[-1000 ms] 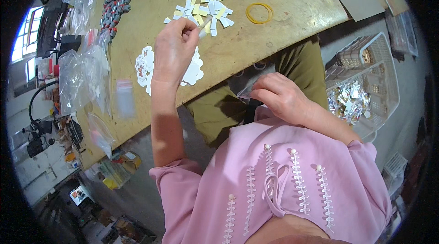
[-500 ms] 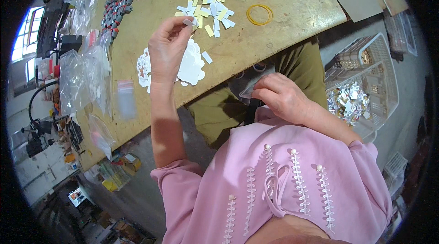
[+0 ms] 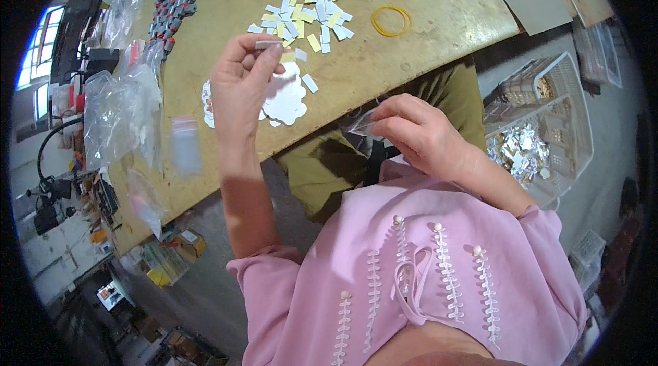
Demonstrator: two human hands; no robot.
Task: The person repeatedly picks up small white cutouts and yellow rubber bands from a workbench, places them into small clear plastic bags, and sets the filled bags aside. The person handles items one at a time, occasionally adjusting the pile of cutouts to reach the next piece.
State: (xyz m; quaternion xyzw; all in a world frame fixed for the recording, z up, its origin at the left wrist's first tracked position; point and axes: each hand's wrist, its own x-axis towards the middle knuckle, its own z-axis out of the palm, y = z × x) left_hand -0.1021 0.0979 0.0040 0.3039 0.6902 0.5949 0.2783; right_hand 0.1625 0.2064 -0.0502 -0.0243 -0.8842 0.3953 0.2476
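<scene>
My left hand [image 3: 238, 81] is over the table, thumb and fingers pinching a small white rectangular piece [image 3: 267, 44]. Just beyond it lies a loose heap of small white and pale yellow rectangular pieces [image 3: 320, 13]. Below its fingers are white scalloped cutouts [image 3: 286, 101], stacked and partly hidden by the hand; one small white piece [image 3: 310, 83] rests beside them. Near my lap, at the table's edge, my right hand [image 3: 426, 134] has its fingers closed on a small clear plastic bag [image 3: 359, 123]. What is inside that bag cannot be made out.
Yellow rubber bands [image 3: 391, 21] lie right of the heap. Grey and red parts [image 3: 176, 13] line the far left, near clear plastic bags [image 3: 110, 126]. A packet of small clear bags [image 3: 184, 147] is at the left. A plastic basket [image 3: 580, 112] with shiny scraps stands at right.
My left hand has drawn back slightly to the left and turned, carrying the white piece away from the heap. My right hand has shifted a little up and left with the clear bag.
</scene>
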